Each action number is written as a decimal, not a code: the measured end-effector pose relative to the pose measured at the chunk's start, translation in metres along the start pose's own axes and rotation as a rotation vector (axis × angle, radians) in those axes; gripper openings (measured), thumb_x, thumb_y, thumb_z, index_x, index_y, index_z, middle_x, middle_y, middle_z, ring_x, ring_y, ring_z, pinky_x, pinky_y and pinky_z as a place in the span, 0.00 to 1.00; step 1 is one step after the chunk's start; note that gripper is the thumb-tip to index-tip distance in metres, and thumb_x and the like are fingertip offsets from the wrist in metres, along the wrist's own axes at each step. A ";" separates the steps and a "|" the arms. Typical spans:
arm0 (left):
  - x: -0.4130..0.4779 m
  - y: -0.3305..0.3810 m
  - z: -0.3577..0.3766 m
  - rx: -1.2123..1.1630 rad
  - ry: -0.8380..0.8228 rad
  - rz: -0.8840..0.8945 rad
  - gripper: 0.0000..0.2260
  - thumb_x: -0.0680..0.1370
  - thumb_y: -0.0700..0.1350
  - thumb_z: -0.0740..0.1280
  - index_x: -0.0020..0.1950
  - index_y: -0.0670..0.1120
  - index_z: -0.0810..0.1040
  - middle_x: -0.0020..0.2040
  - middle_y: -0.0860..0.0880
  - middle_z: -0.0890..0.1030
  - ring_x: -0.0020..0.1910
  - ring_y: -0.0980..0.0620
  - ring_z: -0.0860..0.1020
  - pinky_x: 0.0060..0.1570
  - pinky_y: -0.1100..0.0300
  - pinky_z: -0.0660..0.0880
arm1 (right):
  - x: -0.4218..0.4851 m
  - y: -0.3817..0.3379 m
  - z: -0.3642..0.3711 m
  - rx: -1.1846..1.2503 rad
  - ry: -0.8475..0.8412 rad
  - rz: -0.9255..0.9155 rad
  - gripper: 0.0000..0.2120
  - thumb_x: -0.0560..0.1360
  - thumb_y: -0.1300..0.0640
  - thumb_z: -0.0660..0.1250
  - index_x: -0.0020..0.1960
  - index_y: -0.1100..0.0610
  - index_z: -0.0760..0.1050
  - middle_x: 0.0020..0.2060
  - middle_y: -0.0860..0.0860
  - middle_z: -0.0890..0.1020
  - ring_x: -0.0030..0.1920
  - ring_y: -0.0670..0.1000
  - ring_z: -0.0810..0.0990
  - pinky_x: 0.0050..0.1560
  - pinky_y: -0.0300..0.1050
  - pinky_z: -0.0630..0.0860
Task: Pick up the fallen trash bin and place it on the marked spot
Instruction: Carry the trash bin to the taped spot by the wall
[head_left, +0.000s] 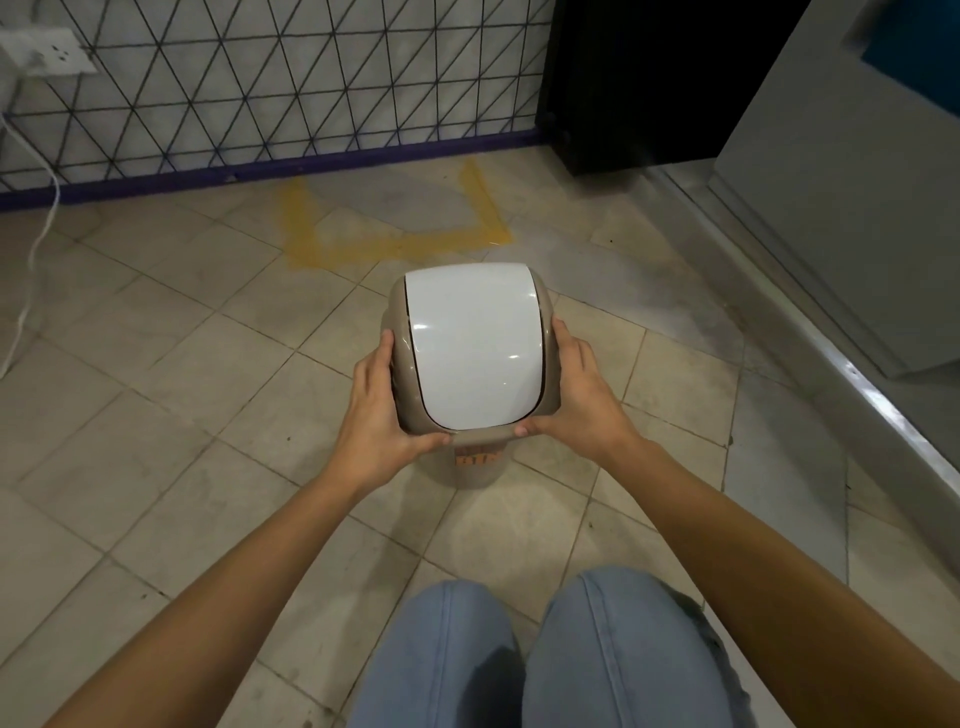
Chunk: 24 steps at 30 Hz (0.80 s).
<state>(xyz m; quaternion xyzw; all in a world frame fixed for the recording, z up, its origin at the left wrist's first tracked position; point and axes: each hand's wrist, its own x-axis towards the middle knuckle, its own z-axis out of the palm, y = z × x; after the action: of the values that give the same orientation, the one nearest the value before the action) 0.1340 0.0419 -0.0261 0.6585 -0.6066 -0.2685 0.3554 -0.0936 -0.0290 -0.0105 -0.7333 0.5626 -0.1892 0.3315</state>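
The trash bin (475, 351) is beige with a white swing lid and stands upright, seen from above, over the tiled floor in the middle of the view. My left hand (376, 400) grips its left side and my right hand (576, 397) grips its right side, thumbs on the near rim. Whether its base touches the floor is hidden by the lid. The marked spot (395, 218), a square outlined in worn yellow tape, lies on the floor just beyond the bin, against the wall.
A wall with a black triangular grid (291, 78) and a purple skirting runs behind the marked spot. A black cabinet (649, 83) stands at the back right, a grey panel (841, 171) and metal ledge at right. A white cable (36, 249) hangs at left. My knees are below.
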 end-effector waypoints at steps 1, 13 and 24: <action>0.002 -0.001 -0.001 0.005 0.006 -0.005 0.60 0.58 0.50 0.81 0.76 0.50 0.42 0.71 0.47 0.57 0.71 0.53 0.57 0.68 0.56 0.60 | 0.004 -0.001 0.000 0.003 -0.002 -0.006 0.63 0.54 0.55 0.82 0.76 0.48 0.43 0.71 0.48 0.59 0.70 0.51 0.62 0.60 0.39 0.60; 0.024 -0.007 0.011 0.077 0.215 -0.018 0.45 0.67 0.46 0.76 0.76 0.48 0.52 0.69 0.45 0.64 0.66 0.48 0.68 0.65 0.52 0.69 | 0.046 -0.003 0.011 0.030 0.080 -0.061 0.56 0.60 0.58 0.80 0.76 0.50 0.46 0.70 0.53 0.61 0.70 0.53 0.63 0.62 0.41 0.61; 0.058 -0.018 0.024 0.042 0.368 -0.060 0.38 0.70 0.47 0.74 0.75 0.50 0.57 0.67 0.46 0.67 0.65 0.52 0.69 0.61 0.63 0.65 | 0.088 -0.003 0.013 0.071 0.097 -0.122 0.47 0.65 0.60 0.76 0.75 0.50 0.52 0.67 0.52 0.64 0.68 0.52 0.66 0.67 0.50 0.69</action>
<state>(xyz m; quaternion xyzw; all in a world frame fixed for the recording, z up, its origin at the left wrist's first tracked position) 0.1329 -0.0186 -0.0501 0.7216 -0.5167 -0.1414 0.4386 -0.0569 -0.1088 -0.0259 -0.7442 0.5251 -0.2641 0.3173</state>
